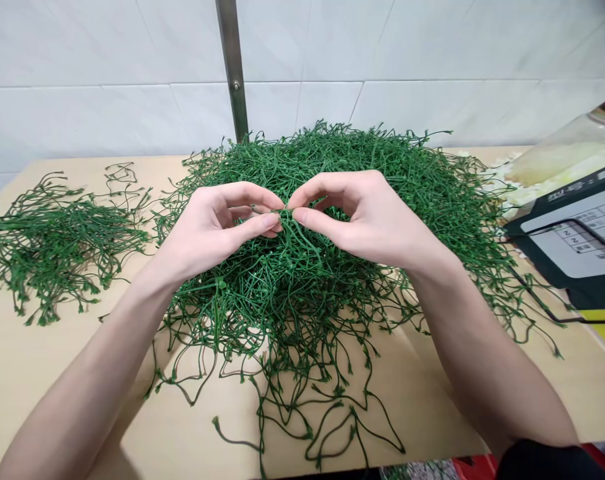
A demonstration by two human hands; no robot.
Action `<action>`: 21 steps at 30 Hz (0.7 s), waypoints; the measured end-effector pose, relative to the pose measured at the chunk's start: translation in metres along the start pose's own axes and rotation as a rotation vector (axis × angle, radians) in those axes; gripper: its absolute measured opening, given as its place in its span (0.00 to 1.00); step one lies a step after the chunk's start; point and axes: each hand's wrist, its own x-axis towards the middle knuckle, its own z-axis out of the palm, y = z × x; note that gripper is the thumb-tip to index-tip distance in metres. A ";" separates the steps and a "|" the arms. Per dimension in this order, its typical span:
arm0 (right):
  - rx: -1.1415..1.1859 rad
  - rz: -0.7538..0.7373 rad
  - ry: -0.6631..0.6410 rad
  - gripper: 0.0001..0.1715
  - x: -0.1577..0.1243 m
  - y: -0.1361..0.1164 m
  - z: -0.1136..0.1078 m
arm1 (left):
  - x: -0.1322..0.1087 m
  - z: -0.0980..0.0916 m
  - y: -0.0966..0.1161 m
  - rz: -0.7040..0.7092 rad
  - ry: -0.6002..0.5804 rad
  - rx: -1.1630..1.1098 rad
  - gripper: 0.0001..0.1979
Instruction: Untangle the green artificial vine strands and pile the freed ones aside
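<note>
we pinch a thin green stem (284, 215) between thumb and forefinger of both our left hand (222, 223) and our right hand (355, 217), fingertips almost meeting above the middle of the big tangled heap of green stems (332, 267) on the pale worktop (42, 373). a smaller pile of stems (52, 240) lies well apart to our left. to the right sit a dark box (577, 243) and a clear bag (567, 160), and a metal post (234, 73) rises behind the heap against the white tiled wall (432, 60).

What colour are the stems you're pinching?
Dark green stems, pinched between left hand and right hand; head view.
</note>
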 end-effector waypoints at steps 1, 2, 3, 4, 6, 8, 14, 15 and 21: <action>0.008 -0.009 0.012 0.05 0.000 0.001 0.000 | 0.000 0.000 0.000 0.000 0.012 0.016 0.07; 0.011 -0.023 0.026 0.06 0.000 0.002 0.000 | 0.000 0.000 0.000 0.000 0.024 0.035 0.07; 0.007 -0.036 0.036 0.06 0.000 0.002 -0.001 | 0.000 0.000 0.000 0.002 0.038 0.054 0.07; -0.005 -0.045 0.035 0.05 -0.001 0.002 -0.001 | 0.000 0.000 0.000 0.006 0.052 0.068 0.07; -0.037 -0.046 0.002 0.06 -0.001 0.000 -0.003 | 0.000 0.000 0.001 0.017 0.070 0.077 0.07; -0.066 -0.038 -0.038 0.07 -0.001 -0.001 -0.004 | 0.000 0.001 0.001 0.024 0.083 0.075 0.06; -0.080 -0.062 -0.095 0.09 0.000 0.000 -0.002 | -0.001 0.002 0.002 0.011 0.095 0.074 0.06; -0.069 -0.062 -0.090 0.09 0.000 0.001 -0.001 | -0.002 0.002 0.003 0.012 0.097 0.065 0.06; -0.050 -0.086 -0.022 0.06 -0.001 0.001 -0.002 | -0.001 0.002 0.004 -0.020 0.107 0.046 0.07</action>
